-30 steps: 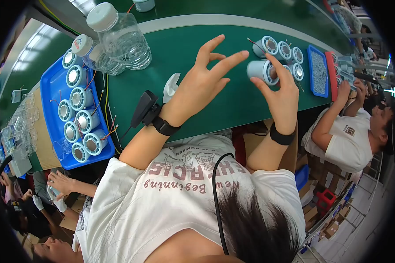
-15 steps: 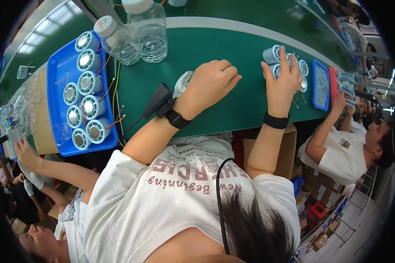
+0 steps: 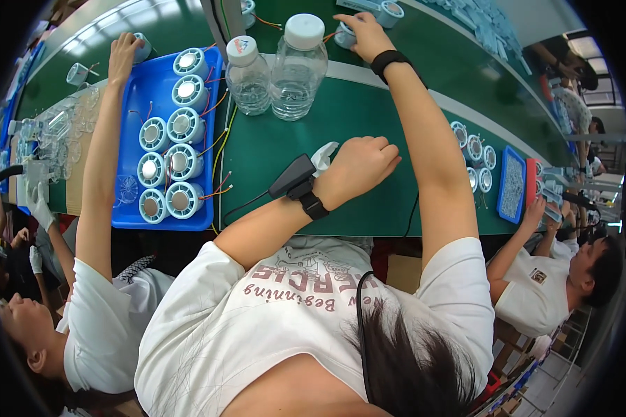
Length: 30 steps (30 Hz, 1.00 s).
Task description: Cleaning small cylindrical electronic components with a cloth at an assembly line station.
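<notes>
My left hand (image 3: 364, 170) is over the green bench top with its fingers curled. Its palm faces away from view, so anything inside is hidden. A crumpled-looking white piece (image 3: 323, 158) lies beside its wrist, behind a black clip-like device (image 3: 292, 177) by the wrist strap. Stretched far forward, my right hand (image 3: 370, 36) has its fingers around a light-blue round motor (image 3: 344, 36) past the bench's pale edge strip. Another such motor (image 3: 391, 12) stands just right of it. To the right of my right forearm, several more motors (image 3: 474, 147) are grouped on the bench.
A blue tray (image 3: 133, 104) of wired motors is at left, where a co-worker's hand (image 3: 125, 52) grips another motor. Two clear bottles (image 3: 299, 73) stand between tray and right arm. A small blue tray of tiny parts (image 3: 512, 187) sits at right, near another person.
My right hand has gone from the motors at right to a motor far ahead. The left hand keeps its curled pose. The co-worker's arm at left now reaches past the tray. The view has shifted.
</notes>
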Each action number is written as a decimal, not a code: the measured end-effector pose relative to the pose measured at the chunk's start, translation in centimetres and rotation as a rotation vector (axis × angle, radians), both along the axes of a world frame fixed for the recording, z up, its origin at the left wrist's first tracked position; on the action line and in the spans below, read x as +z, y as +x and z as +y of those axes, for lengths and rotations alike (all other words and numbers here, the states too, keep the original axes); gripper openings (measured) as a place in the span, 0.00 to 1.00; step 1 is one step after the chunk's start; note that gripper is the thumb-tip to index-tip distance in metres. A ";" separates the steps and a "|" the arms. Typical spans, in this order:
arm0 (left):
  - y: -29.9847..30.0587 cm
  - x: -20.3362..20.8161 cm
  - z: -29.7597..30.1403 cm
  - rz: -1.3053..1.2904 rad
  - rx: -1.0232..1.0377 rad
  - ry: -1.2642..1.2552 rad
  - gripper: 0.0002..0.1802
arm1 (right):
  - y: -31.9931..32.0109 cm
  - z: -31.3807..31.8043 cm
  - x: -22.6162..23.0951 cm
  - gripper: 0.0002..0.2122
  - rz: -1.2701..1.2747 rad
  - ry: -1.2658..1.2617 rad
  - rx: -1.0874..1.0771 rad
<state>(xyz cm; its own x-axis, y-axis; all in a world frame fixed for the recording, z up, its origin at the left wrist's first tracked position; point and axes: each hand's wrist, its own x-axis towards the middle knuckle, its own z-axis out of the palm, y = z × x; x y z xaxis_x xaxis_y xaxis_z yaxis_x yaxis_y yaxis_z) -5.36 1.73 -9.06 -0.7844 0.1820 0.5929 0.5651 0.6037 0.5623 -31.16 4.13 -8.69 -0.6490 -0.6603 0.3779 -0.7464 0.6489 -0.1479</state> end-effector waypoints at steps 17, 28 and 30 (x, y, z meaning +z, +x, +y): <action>1.1 1.8 0.5 0.226 -0.069 0.537 0.27 | 22.7 15.9 11.2 0.39 -0.806 -0.534 -0.077; 1.9 3.1 -0.2 0.324 -0.401 0.498 0.28 | 26.6 18.1 11.7 0.38 -1.020 -0.772 0.127; 2.2 3.1 0.1 0.231 -0.364 0.610 0.27 | 27.6 16.7 11.7 0.37 -0.871 -0.850 0.071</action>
<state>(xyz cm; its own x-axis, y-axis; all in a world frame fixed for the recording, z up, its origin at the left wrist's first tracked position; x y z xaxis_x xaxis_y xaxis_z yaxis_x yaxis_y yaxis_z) -3.17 1.82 -5.92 -0.5808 -0.0075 0.8140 0.8139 -0.0254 0.5804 -3.60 20.80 3.02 -0.8732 -0.4591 0.1633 -0.2153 0.0630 -0.9745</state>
